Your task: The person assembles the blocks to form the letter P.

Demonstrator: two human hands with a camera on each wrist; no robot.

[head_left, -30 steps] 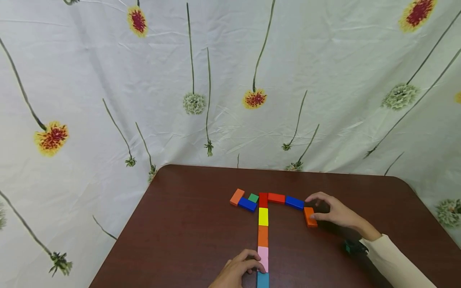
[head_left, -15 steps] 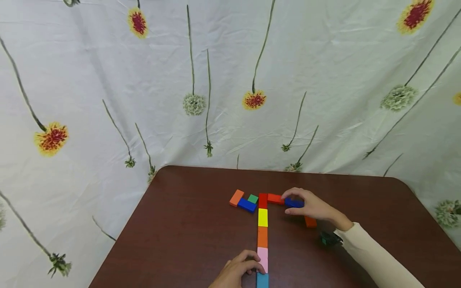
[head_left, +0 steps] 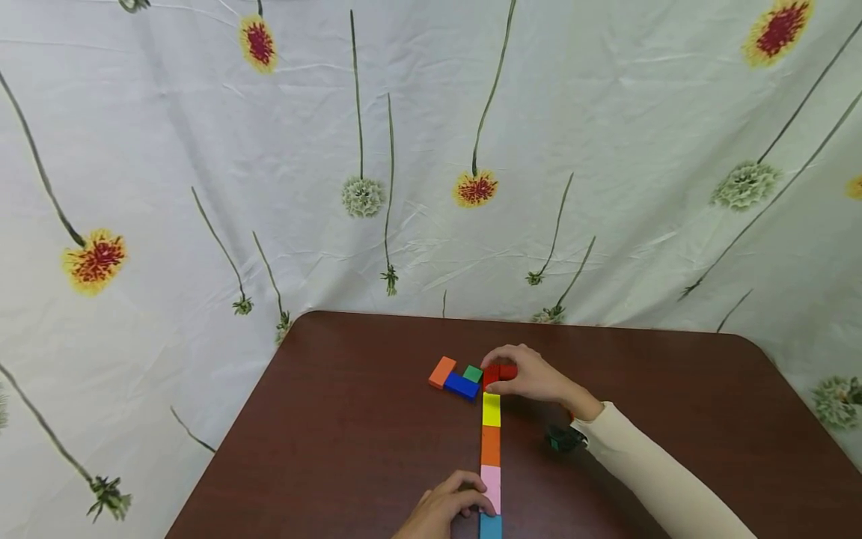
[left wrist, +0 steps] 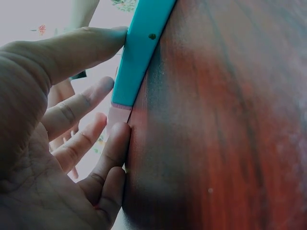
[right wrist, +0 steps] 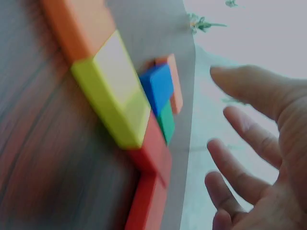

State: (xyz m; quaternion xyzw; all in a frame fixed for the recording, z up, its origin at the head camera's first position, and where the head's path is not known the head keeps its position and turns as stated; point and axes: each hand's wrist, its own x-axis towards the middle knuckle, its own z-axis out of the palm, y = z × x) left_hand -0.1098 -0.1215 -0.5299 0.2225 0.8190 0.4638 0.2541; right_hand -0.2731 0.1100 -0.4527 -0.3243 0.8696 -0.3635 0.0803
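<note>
A straight row of blocks runs up the table: teal (head_left: 491, 527), pink (head_left: 492, 483), orange (head_left: 491, 446), yellow (head_left: 491, 410) and a red block (right wrist: 152, 148) at its far end. Near the pink-teal join lies my left hand (head_left: 444, 503); its thumb touches the teal block's edge in the left wrist view, fingers loosely bent. Over the red end of the row hovers my right hand (head_left: 532, 376), thumb and fingers spread apart, nothing held in the right wrist view. A second red block (right wrist: 146, 201) meets the first at a corner; the blocks beyond it are mostly hidden by my right hand and wrist.
Left of the row's far end, a blue block (head_left: 461, 386), a green block (head_left: 474, 373) and an orange block (head_left: 442, 372) lie clustered. The brown table (head_left: 337, 449) ends at a flowered white cloth (head_left: 303, 150) behind.
My right hand has swept left, from the orange block at the right, past the blue block, to above the red blocks. The left hand stays put, and no block has visibly moved.
</note>
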